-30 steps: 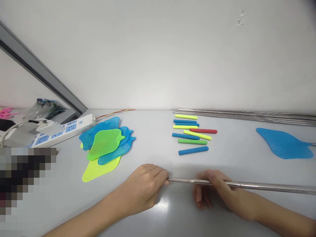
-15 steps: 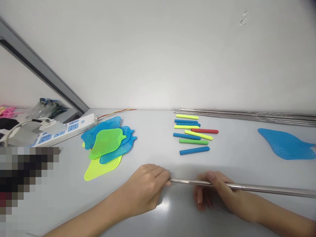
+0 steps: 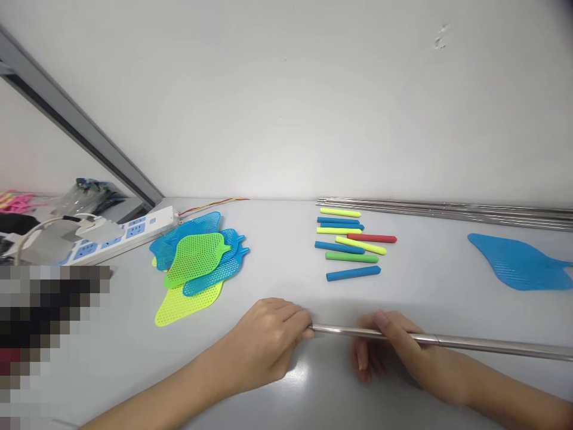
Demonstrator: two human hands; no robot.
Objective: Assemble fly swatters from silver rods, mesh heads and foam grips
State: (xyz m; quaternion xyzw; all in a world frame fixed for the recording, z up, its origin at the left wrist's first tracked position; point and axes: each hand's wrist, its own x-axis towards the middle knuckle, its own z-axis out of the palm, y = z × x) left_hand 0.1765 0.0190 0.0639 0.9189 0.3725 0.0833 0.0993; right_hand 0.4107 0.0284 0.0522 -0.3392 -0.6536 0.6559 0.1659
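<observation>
Left grip [image 3: 273,339], right grip [image 3: 412,357] both holding metal rod [image 3: 492,346].

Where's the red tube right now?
In the head view, the red tube lies right of centre, just beyond the slanted yellow tube, past the right hand.

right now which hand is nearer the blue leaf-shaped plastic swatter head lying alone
Right: the right hand is below and left of the blue swatter head; the left hand is much farther left.

There are two hands [image 3: 273,337] [image 3: 427,367], one held rod [image 3: 483,344] and nine coloured tubes [image 3: 360,245].
</observation>
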